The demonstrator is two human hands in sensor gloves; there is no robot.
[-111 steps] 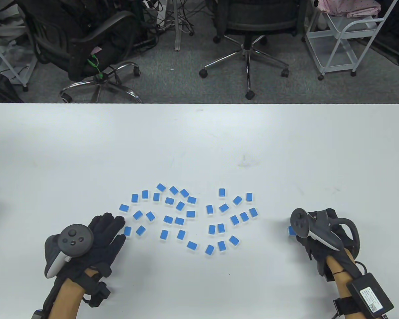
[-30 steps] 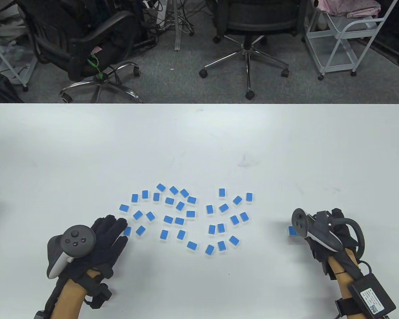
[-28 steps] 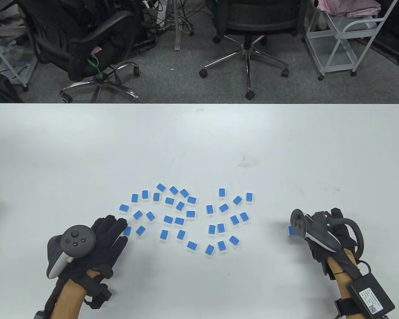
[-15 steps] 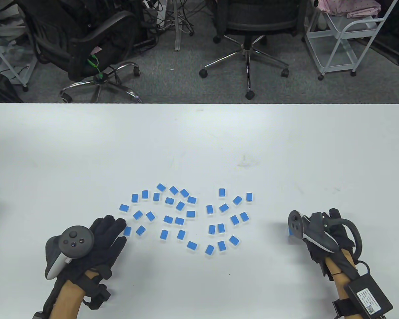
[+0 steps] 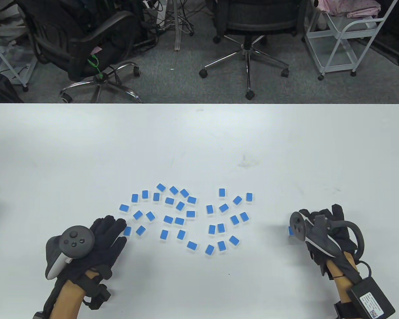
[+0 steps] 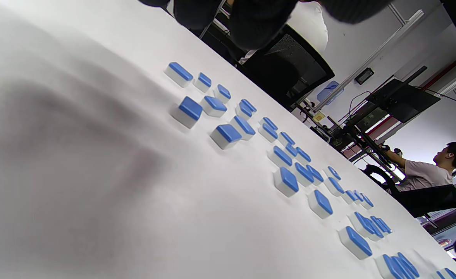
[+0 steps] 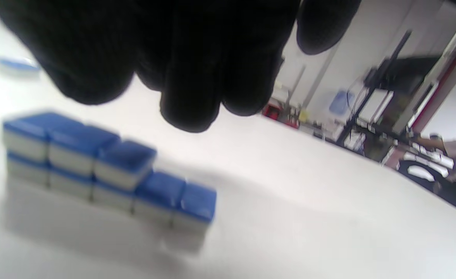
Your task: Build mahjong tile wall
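The wall (image 7: 107, 166) is barely begun. It stands on the table (image 5: 199, 139) at the right, under the right hand (image 5: 322, 232). The right wrist view shows a bottom row of five tiles side by side, with three more stacked on the left part of it. That view is blurred, so the count may be off. From above, only a sliver of blue at the wall's left end shows beside the tracker (image 5: 300, 226).

Most of the work is left. The loose tiles (image 5: 186, 216) lie blue side up, scattered in the middle of the table, well apart from the wall. There look to be some thirty-odd, none lined up.

The right hand hovers just over the wall with fingers (image 7: 197, 85) bent downward and nothing held. The left hand (image 5: 103, 239) lies flat at the near left edge of the scatter, fingers straight, their tips touching or just beside the nearest tile (image 5: 127, 231); it grips nothing.
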